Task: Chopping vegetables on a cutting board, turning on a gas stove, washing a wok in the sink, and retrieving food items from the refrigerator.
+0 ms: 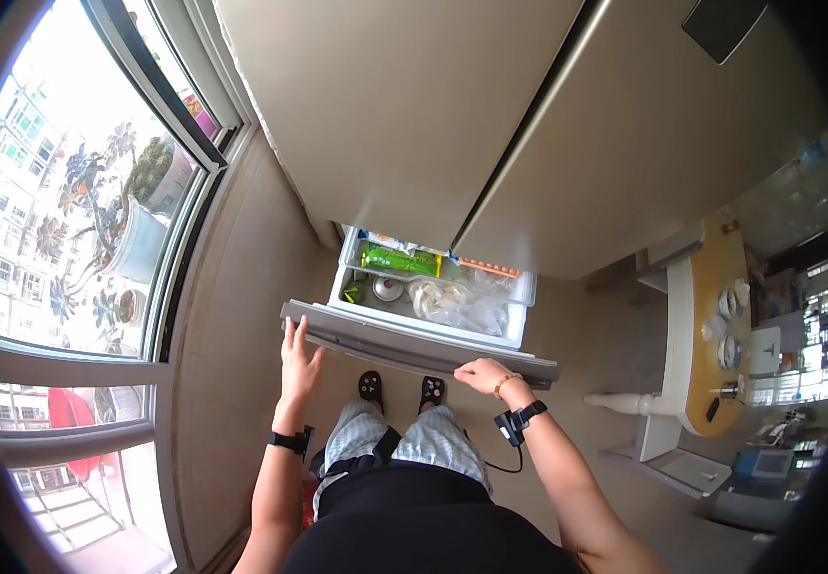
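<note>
A freezer drawer is pulled out below the doors of a refrigerator. My left hand rests its fingertips at the left end of the grey drawer front, fingers apart. Against the right part of that front lies my bent right hand; its grip is partly hidden. Inside the drawer are a green packet, a round metallic-looking item and clear plastic bags with pale contents. An orange-pink ridged tray sits farther back, partly under the doors.
A wall and window with potted plants stand to the left. On the right, a yellow-topped table holds bowls, with a white chair beside it. My feet in black clogs are close below the drawer front.
</note>
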Tool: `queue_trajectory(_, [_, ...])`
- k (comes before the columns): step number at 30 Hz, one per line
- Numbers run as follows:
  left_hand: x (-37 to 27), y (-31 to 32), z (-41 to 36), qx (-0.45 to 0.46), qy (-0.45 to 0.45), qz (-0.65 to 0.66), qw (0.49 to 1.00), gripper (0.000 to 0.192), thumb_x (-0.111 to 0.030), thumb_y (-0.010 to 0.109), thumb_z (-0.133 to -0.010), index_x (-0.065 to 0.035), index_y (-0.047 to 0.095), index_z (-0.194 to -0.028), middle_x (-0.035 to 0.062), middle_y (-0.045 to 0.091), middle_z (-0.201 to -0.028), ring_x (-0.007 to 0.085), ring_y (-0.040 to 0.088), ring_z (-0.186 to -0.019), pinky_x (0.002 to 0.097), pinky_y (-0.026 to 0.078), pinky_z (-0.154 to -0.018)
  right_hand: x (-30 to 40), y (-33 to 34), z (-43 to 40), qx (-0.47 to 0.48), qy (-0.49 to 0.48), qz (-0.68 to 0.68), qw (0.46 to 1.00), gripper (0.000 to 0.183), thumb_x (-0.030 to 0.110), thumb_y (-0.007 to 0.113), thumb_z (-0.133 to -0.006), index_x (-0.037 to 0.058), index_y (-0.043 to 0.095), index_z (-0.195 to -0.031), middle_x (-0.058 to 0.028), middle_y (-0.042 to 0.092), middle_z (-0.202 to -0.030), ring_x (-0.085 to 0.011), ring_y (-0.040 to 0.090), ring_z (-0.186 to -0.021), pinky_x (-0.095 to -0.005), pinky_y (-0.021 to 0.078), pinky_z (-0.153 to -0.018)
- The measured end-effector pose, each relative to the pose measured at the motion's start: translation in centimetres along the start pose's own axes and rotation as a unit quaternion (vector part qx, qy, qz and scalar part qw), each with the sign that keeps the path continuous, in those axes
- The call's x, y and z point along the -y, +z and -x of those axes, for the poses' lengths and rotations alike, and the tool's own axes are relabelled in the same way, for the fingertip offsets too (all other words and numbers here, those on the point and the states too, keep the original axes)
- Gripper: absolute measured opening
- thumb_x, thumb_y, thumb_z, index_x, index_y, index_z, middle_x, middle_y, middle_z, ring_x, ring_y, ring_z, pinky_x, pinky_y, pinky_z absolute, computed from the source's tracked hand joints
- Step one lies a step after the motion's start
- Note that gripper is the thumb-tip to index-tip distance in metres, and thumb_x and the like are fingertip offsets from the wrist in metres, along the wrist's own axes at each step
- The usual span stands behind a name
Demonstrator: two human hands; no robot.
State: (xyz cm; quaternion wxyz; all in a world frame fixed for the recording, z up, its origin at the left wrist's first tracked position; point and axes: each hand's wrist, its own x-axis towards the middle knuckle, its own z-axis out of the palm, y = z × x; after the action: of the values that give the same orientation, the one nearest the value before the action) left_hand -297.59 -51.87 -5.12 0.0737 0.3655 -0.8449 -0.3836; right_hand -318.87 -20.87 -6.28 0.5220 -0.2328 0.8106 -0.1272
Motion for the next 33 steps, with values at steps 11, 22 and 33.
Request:
queue_trajectory(11, [2.3,1.4,3.9,0.105,0.02,-0.174,0.979,0.079,-0.014,0.072,-0.075,-0.0202,0.035,-0.145,0.0143,0.021,-0.154,0.0363,0.019,-0.142,0.0483,0.034,-0.107,-1.2,-0.9,-1.3,-0.177,-0.102,-0.11,0.973,0.03,0.028,0.059,-0.092,0.0035,0.064,-0.107,-0.0104,0.069,-0.094,-0.0187,0.066,-0.089,-0.0313,0.0517,-0.079])
queue_trajectory(22, [2.3,0.8,4.1,0.097,0.033,-0.13,0.986,0.077,-0.008,0.07,-0.075,-0.0222,0.037,-0.144,0.0128,0.021,-0.154,0.0371,0.019,-0.141,0.045,0.033,-0.11,-1.8,0.4,-7.2,-0.277,0.023,0.152,0.949,0.048,0.033,0.065,-0.083,0.0076,0.057,-0.123,-0.0167,0.055,-0.128,-0.0303,0.05,-0.12,-0.0392,0.0418,-0.099])
queue_trajectory(33, [2.6,0.6,4.4,0.087,0.05,-0.104,0.989,0.075,-0.006,0.069,-0.074,-0.0199,0.04,-0.142,0.0134,0.024,-0.153,0.0362,0.021,-0.141,0.0424,0.032,-0.111,-1.8,-3.2,-11.4,-0.263,-0.068,0.389,0.88,0.025,0.029,0.055,-0.088,0.0142,0.074,-0.081,-0.0124,0.07,-0.078,-0.0286,0.07,-0.075,-0.0407,0.0537,-0.064])
